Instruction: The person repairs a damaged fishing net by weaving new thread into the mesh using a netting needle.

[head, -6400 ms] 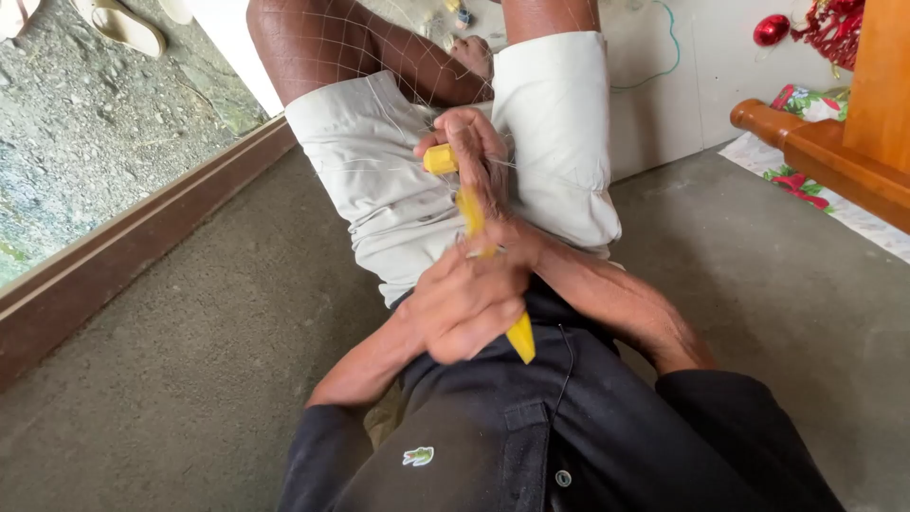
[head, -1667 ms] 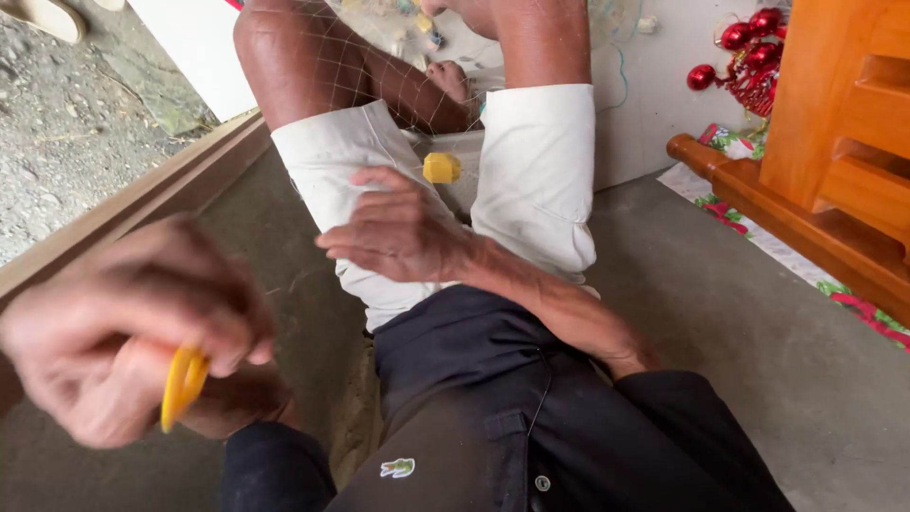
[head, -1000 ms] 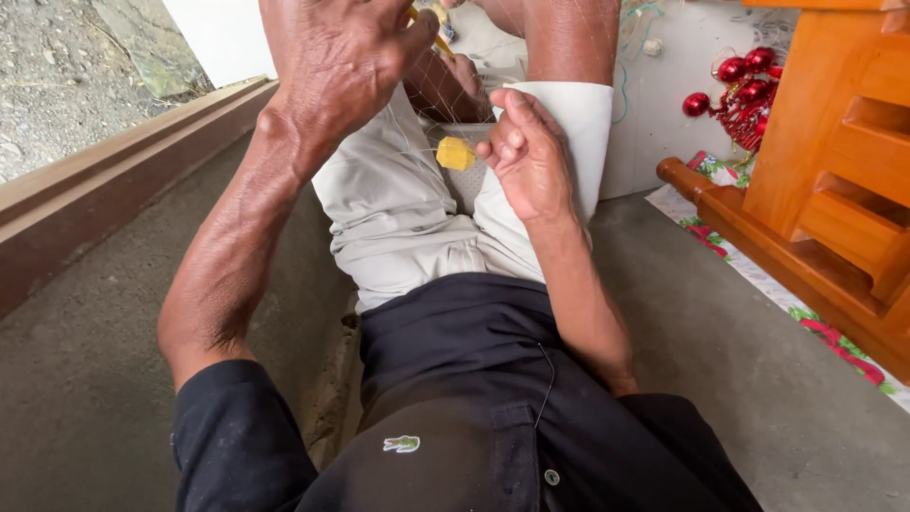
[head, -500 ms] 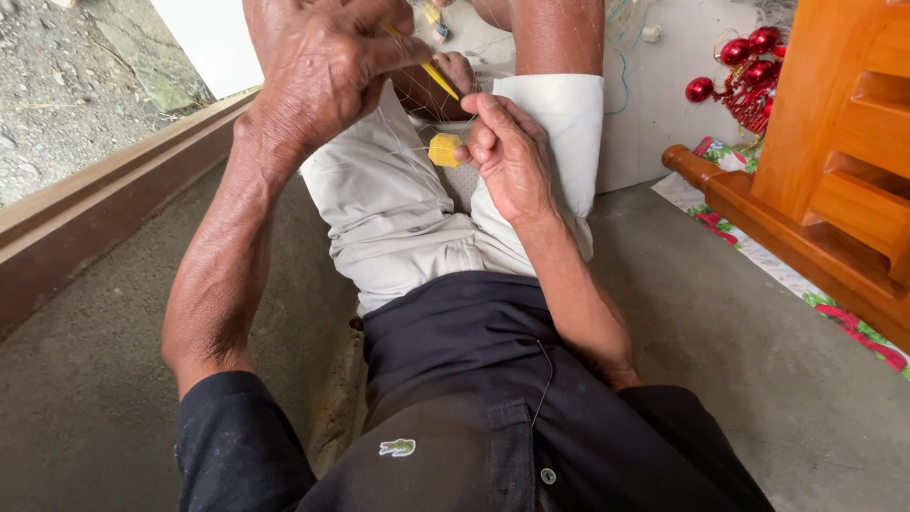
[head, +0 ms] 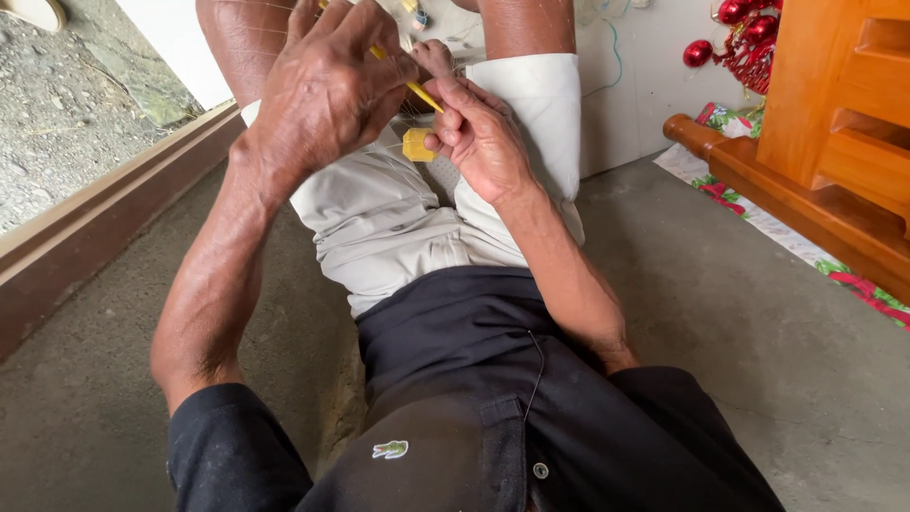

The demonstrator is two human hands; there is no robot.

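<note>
I sit on the floor with my legs stretched out, wearing pale shorts [head: 379, 228]. A fine, nearly clear net [head: 248, 38] lies over my thighs. My left hand [head: 332, 85] is raised over my lap and grips a thin yellow netting needle [head: 419, 93], whose tip pokes out toward my right hand. My right hand [head: 479, 137] pinches a small yellow block [head: 415, 145] and strands of the net between thumb and fingers. The two hands are almost touching.
A wooden piece of furniture [head: 834, 142] stands at the right with red ornaments [head: 732, 28] behind it and a patterned mat [head: 758, 213] under it. A wooden door sill [head: 95, 228] runs along the left, with gravel ground [head: 57, 104] beyond. The floor [head: 720, 313] is concrete.
My left hand, drawn far back to the lower left with the needle, has swung up and in to meet my right hand at the net. The right hand stays at the yellow block.
</note>
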